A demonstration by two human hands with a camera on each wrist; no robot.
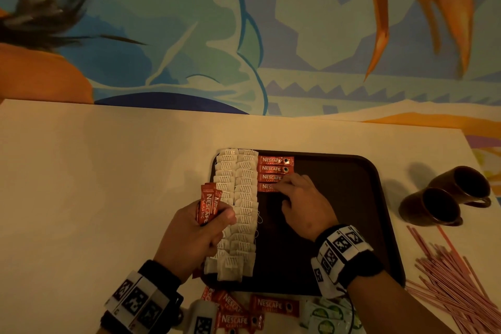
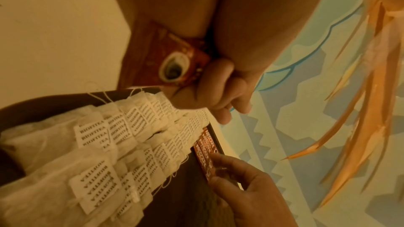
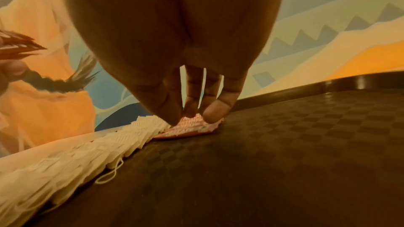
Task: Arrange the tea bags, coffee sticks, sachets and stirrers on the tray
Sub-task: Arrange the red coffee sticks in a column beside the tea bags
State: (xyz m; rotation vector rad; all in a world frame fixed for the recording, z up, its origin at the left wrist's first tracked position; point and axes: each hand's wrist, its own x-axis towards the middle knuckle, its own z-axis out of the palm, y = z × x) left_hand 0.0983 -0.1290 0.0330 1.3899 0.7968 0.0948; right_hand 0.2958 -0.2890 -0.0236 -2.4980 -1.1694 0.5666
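- Clearly, we are partway through laying the red coffee sticks: four of them [image 1: 275, 173] lie flat in a column on the dark tray [image 1: 339, 171], stacked one below the other and butted against the right edge of the tea bags [image 1: 237, 211].
- Our right hand [image 1: 301, 203] rests fingers-down on the lowest stick of that column, fingertips [image 3: 213, 111] nearly straight and pressing its right end onto the tray; we judge this is to square it up against the stick above and keep the column tight.
- Our left hand [image 1: 195, 233] is curled around a small bundle of spare sticks [image 1: 207, 205], held upright just above the tea bags. Keeping the supply close to the column lets the right hand take one stick at a time without reaching off the tray.
- The tea bags sit in two overlapping columns along the tray's left side, tags facing up, their strings trailing onto the bare tray; that side looks finished, and it serves as the straight edge the sticks are lined against.
- More loose coffee sticks [image 1: 273, 305] lie on the pale surface [image 1: 108, 171] just below the tray's near edge, with green-and-white sachets [image 1: 328, 314] beside them.
- The pink stirrers [image 1: 447, 279] lie fanned on the surface to the right of the tray, and two dark mugs [image 1: 444, 195] rest near them, off the tray.
- We judge most of the tray's middle and right is being kept free for the sachets and stirrers, which are not yet placed.
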